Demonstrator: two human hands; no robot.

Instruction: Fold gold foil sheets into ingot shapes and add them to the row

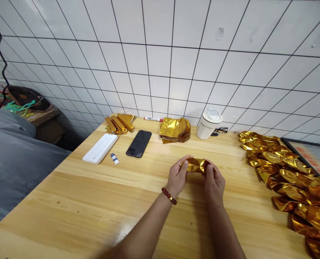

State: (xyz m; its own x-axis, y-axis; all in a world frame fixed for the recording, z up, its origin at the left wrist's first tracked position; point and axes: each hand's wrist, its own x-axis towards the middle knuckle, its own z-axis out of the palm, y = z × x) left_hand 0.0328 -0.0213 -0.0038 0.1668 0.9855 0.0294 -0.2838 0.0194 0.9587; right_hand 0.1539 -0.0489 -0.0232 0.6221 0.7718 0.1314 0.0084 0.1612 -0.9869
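Observation:
A folded piece of gold foil paper point(196, 165) is stretched between my two hands, just above the wooden table. My left hand point(177, 174), with a beaded bracelet on its wrist, pinches the left end under the thumb. The right end is pinched by my right hand point(214, 181), thumb on top. Beyond the hands lies a stack of gold foil sheets point(174, 129). Many folded gold foil pieces point(286, 172) are lined up in overlapping rows along the right side.
On the wooden table point(95, 201) are a black phone point(138, 144), a white flat box point(100, 148), a small glue tube point(114, 158), gold strips point(119, 123), a marker point(153, 119), a white cup point(209, 124) and glasses point(220, 130). A tiled wall point(160, 61) stands behind.

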